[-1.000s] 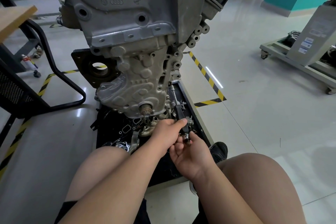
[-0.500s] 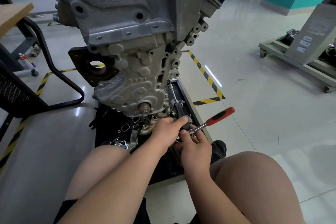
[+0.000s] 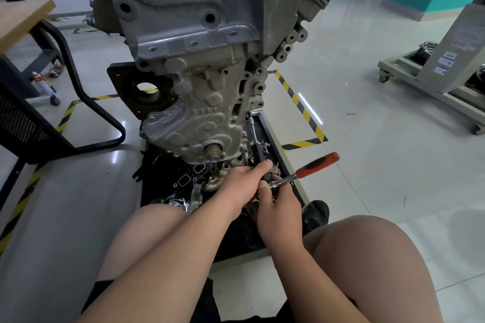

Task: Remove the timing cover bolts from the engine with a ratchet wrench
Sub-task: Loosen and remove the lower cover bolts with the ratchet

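l hand (image 3: 242,183) curled round a black bar (image 3: 258,155) under the grey cast-metal engine (image 3: 204,92); r hand (image 3: 282,208) pinches chrome head of red-handled ratchet wrench (image 3: 316,165).

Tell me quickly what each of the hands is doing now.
Left hand: grips a black bar.
Right hand: holds the ratchet wrench near its head.

Yellow-black tape (image 3: 304,110) crosses the floor (image 3: 367,165), a black tubular frame (image 3: 70,68) stands beside a wooden desktop (image 3: 23,21), a grey wheeled stand (image 3: 456,55) opposite.
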`<state>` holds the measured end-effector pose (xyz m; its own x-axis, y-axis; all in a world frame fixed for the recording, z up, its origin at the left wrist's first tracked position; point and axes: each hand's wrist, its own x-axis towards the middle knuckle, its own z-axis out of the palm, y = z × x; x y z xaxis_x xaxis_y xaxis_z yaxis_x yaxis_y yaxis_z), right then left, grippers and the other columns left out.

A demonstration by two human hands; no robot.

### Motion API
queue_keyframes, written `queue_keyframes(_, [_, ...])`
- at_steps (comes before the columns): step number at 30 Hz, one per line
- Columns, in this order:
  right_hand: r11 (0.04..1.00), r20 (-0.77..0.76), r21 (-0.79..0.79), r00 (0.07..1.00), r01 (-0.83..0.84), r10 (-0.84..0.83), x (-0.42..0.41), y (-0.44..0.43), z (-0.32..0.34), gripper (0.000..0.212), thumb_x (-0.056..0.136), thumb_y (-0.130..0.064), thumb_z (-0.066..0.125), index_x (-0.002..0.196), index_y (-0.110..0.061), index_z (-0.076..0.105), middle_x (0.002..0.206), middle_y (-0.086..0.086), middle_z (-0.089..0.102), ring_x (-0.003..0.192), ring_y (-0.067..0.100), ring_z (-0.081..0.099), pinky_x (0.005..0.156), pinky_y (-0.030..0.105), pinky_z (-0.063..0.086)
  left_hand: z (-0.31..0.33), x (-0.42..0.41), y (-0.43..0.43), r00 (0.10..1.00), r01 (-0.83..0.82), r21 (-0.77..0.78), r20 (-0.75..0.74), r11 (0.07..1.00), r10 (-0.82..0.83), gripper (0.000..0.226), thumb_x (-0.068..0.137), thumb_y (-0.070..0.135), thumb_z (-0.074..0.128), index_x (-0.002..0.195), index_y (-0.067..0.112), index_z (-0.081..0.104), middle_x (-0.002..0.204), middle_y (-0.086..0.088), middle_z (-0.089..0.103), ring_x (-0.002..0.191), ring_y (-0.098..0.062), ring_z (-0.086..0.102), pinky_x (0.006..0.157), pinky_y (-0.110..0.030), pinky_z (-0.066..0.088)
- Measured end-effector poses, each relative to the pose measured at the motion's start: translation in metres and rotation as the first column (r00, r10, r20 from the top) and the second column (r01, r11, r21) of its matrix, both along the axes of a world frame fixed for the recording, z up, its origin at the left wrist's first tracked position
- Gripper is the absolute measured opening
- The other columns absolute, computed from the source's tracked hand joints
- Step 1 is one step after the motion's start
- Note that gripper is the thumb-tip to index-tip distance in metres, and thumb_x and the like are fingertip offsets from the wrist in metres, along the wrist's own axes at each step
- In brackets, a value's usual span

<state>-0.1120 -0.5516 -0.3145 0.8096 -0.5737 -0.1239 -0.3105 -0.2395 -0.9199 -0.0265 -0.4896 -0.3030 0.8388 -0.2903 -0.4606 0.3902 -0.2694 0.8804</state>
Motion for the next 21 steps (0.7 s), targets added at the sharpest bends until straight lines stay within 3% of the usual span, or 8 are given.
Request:
queue_keyframes(3, [0.989,-0.003,0.130,0.998,0.066,-0.066,0.004,-0.003,0.002,0.020,0.101,-0.035,0.042,0.094,-0.019,0.052,0.080,-0.009,0.060,0.071,0.007,0.055,0.055,0.012,0.036,0.002,-0.001,0.000,0.999,0.031,-0.006,-0.027,0.999,-0.032,0.036,0.084,0.055,0.062,0.072,0.022,0.063,0.046,0.013,0.051,0.044,-0.006,0.048,0.042,-0.019,0.033])
queue_keyframes(5, [0.924,-0.050,0.363,0.993,0.119,-0.108,0.007,-0.006,0.004,0.035,0.102,-0.035,0.038,0.083,-0.010,0.053,0.067,0.003,0.058,0.053,0.013,0.052,0.045,0.019,0.037,0.001,-0.003,-0.002,0.998,0.050,-0.046,-0.038,0.998,-0.052,0.035,0.089,0.049,0.060,0.071,0.019,0.058,0.040,0.011,0.043,0.033,-0.008,0.039,0.038,-0.016,0.026])
queue_keyframes(8, [0.677,-0.084,0.716,0.984,0.168,-0.155,0.010,-0.008,0.009,0.044,0.104,-0.033,0.037,0.067,-0.010,0.047,0.048,0.004,0.048,0.033,0.016,0.038,0.037,0.021,0.029,-0.001,-0.004,-0.004,0.997,0.057,-0.064,-0.047,0.996,-0.060,0.029,0.093,0.042,0.058,0.084,0.014,0.057,0.040,0.009,0.036,0.032,-0.010,0.031,0.039,-0.016,0.020])
queue_keyframes(11, [0.352,-0.091,0.925,0.982,0.144,-0.163,0.013,-0.010,0.011,0.039,0.104,-0.033,0.035,0.073,-0.012,0.046,0.046,-0.001,0.040,0.031,0.013,0.028,0.040,0.024,0.027,-0.001,-0.005,-0.005,0.996,0.070,-0.043,-0.060,0.997,-0.072,0.029,0.094,0.041,0.056,0.092,0.013,0.060,0.037,0.010,0.041,0.030,-0.008,0.036,0.037,-0.014,0.022])
queue_keyframes(13, [0.155,-0.104,0.980,0.986,0.124,-0.133,0.013,-0.010,0.013,0.041,0.103,-0.036,0.033,0.076,-0.011,0.049,0.047,-0.003,0.037,0.029,0.011,0.026,0.037,0.022,0.028,-0.001,-0.005,-0.005,0.995,0.067,-0.032,-0.070,0.997,-0.069,0.029,0.093,0.043,0.057,0.091,0.015,0.060,0.037,0.010,0.044,0.031,-0.008,0.041,0.037,-0.014,0.024])
queue_keyframes(15, [0.033,-0.110,0.993,0.988,0.114,-0.112,0.013,-0.011,0.014,0.044,0.103,-0.038,0.032,0.077,-0.008,0.051,0.047,-0.004,0.036,0.027,0.009,0.025,0.034,0.019,0.029,-0.001,-0.003,-0.004,0.997,0.040,-0.021,-0.069,0.999,-0.041,0.028,0.092,0.043,0.058,0.087,0.015,0.061,0.037,0.011,0.042,0.031,-0.008,0.041,0.037,-0.013,0.025])
queue_keyframes(18, [-0.035,-0.117,0.993,0.987,0.114,-0.113,0.014,-0.012,0.015,0.045,0.102,-0.038,0.032,0.075,-0.008,0.051,0.048,-0.005,0.036,0.027,0.008,0.025,0.033,0.017,0.029,-0.002,-0.001,-0.004,0.998,0.016,-0.013,-0.064,1.000,-0.016,0.027,0.093,0.040,0.058,0.088,0.014,0.062,0.036,0.013,0.038,0.030,-0.006,0.036,0.035,-0.014,0.024])
queue_keyframes(21, [-0.035,-0.127,0.992,0.986,0.124,-0.112,0.014,-0.012,0.016,0.045,0.102,-0.038,0.031,0.075,-0.008,0.051,0.048,-0.005,0.035,0.027,0.008,0.025,0.034,0.016,0.028,-0.005,-0.001,-0.004,0.998,0.012,0.001,-0.056,1.000,-0.012,0.028,0.092,0.041,0.059,0.096,0.014,0.065,0.039,0.013,0.040,0.034,-0.007,0.040,0.035,-0.013,0.025])
